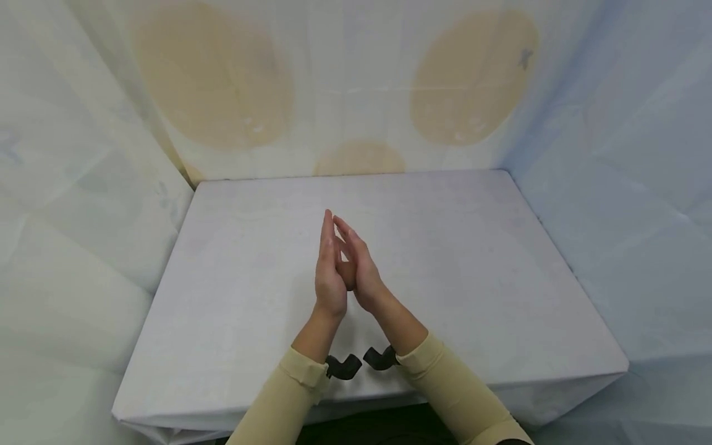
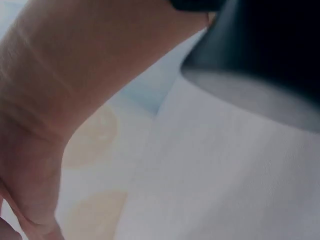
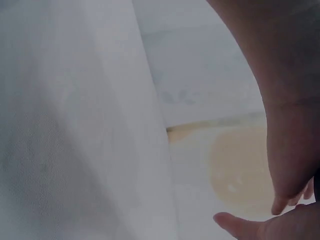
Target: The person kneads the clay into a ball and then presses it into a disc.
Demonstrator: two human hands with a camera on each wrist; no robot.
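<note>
My two hands meet palm to palm above the middle of the white table (image 1: 233, 296). The left hand (image 1: 329, 266) has straight fingers pointing away from me. The right hand (image 1: 358, 262) lies against it, fingers straight too. Nothing shows between them. Both forearms wear tan sleeves, with a black wrist camera (image 1: 342, 366) under the left one and another (image 1: 381, 357) under the right. In the left wrist view only the left wrist and palm heel (image 2: 45, 115) show, and in the right wrist view the right palm edge (image 3: 287, 125) and a fingertip of the other hand (image 3: 240, 226).
A white cloth covers the table, and its front edge (image 1: 367, 402) lies just under my forearms. White sheeting with tan oval patches (image 1: 214, 74) walls in the back and both sides.
</note>
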